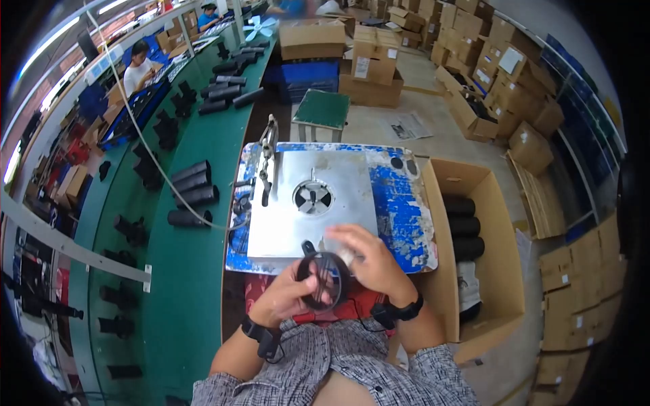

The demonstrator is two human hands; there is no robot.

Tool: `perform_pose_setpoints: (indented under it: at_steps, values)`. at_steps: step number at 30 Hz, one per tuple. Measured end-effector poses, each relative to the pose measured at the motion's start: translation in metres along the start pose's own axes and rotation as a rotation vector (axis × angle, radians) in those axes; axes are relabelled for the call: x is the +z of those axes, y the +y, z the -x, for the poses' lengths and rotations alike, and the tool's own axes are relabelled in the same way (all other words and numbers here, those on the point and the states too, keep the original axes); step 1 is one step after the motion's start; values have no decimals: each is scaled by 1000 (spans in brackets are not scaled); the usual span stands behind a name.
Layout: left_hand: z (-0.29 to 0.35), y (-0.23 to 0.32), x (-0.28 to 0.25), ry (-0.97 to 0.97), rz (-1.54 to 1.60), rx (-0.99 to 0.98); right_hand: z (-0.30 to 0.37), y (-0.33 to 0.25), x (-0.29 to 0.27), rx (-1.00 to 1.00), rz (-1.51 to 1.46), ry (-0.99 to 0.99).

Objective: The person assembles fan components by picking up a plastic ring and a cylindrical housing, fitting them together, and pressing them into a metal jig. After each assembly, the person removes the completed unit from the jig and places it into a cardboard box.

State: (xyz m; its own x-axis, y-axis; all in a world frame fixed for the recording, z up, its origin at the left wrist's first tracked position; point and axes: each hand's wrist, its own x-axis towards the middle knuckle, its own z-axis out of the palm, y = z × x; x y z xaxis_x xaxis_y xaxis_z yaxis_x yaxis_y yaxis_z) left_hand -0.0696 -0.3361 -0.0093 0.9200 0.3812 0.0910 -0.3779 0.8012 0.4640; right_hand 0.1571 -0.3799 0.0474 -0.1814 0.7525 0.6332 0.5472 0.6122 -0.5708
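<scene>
My left hand [288,292] grips a black ring-shaped part [343,279] by its rim, just in front of the metal plate. A small black tab stands up from the ring's top, and my fingers show through its opening. My right hand [369,258] hovers beside the ring at its right, fingers stretched out and somewhat blurred. A pale patch by its thumb is too smeared to name. Beyond both hands lies a flat silver metal plate [284,227] with a round opening, where a spoked metal fixture [313,198] sits. A metal toggle clamp [267,159] rises at the plate's left side.
The plate rests on a worn blue-and-white table [406,230]. On the right, an open cardboard box [497,271] holds black cylinders [463,227]. At the left, a green workbench [176,271] carries several black tubes [193,186]. A green-topped stool [321,109] stands behind; another person [139,71] sits far left.
</scene>
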Motion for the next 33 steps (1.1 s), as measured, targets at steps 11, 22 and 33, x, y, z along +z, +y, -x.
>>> perform_pose_setpoints:
  at_steps: [11, 22, 33]
  values:
    - [4, 24, -10, 663, -685, 174, 27, -6, 38, 878, -685, -52]
    - [-29, 27, -12, 590, -1354, 444, -2, 0, 52, 589, 193, 45]
    - [-120, 75, -80, 850, -1558, 448, -65, 86, 68, 725, 462, 43]
